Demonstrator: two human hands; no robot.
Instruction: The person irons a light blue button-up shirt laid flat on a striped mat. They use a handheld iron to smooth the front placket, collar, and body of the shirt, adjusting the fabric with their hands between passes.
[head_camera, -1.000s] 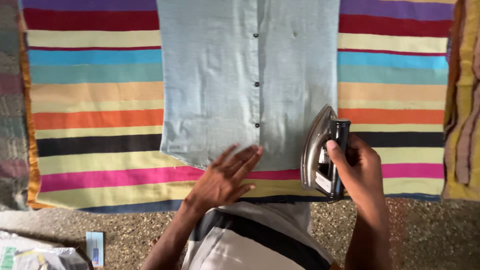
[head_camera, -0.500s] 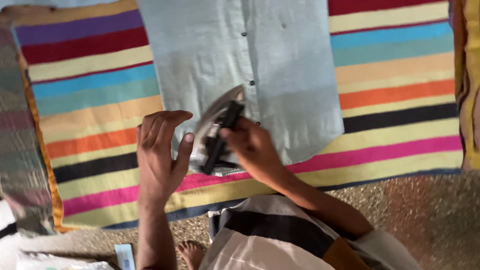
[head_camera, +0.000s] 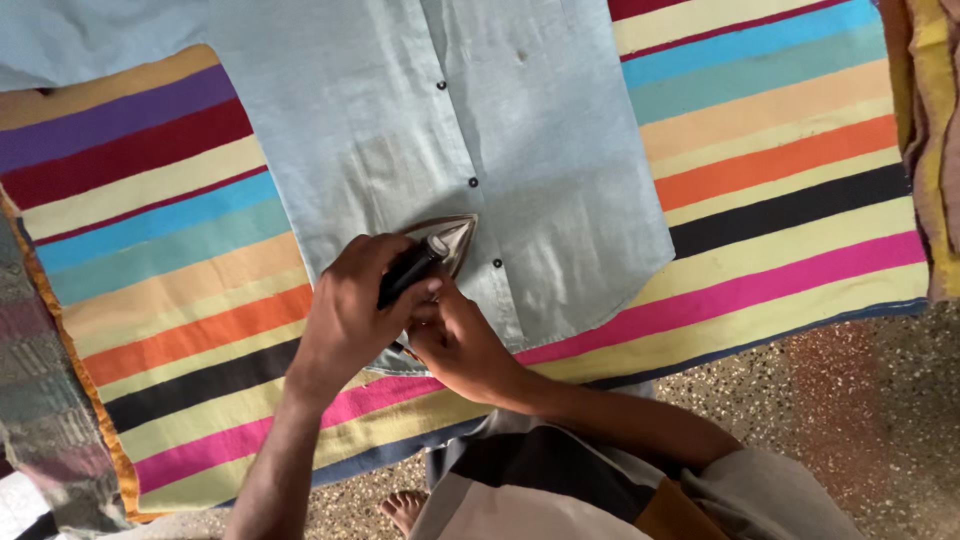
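A light blue button-up shirt (head_camera: 560, 150) lies flat on a multicoloured striped cloth (head_camera: 780, 170). A metal iron (head_camera: 450, 238) with a black handle rests sole-down on the shirt's lower front, just left of the dark button row. My left hand (head_camera: 350, 310) is wrapped around the handle from the left. My right hand (head_camera: 462, 348) grips the rear end of the iron from the right, touching my left hand. Both hands hide most of the iron's body.
A speckled stone floor (head_camera: 860, 400) lies along the near edge of the striped cloth. Folded yellow and brown cloths (head_camera: 935, 120) are piled at the right edge, and a grey woven cloth (head_camera: 40, 400) lies at the left. My bare foot (head_camera: 405, 508) shows below.
The iron went from upright in my right hand at the cloth's right side to flat on the shirt's lower front. My left hand left the hem and closed on the handle.
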